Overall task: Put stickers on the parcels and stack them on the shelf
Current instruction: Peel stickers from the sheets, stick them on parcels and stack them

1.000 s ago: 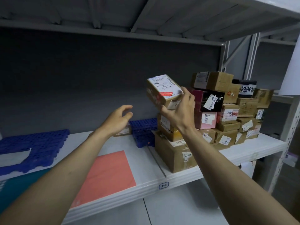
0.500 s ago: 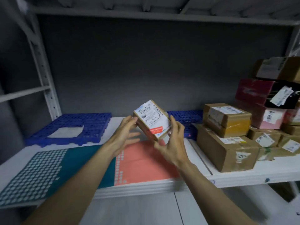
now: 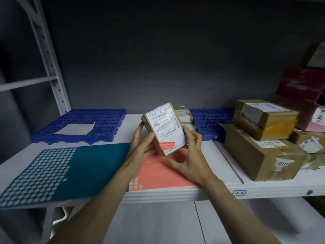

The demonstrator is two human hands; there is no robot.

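Two hands (image 3: 140,147) (image 3: 191,161), two blue grid mats (image 3: 79,125) (image 3: 209,122), one held parcel (image 3: 165,129).

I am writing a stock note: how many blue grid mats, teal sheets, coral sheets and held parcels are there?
blue grid mats: 2
teal sheet: 1
coral sheet: 1
held parcel: 1
total: 5

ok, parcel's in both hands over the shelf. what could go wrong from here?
1. The small parcel is tilted, held only at its edges by the left hand and right hand; it could slip onto the sticker sheet.
2. The parcel stack at right looks uneven; adding to it may topple boxes.
3. The label looks glossy; a sticker there could cover the barcode.
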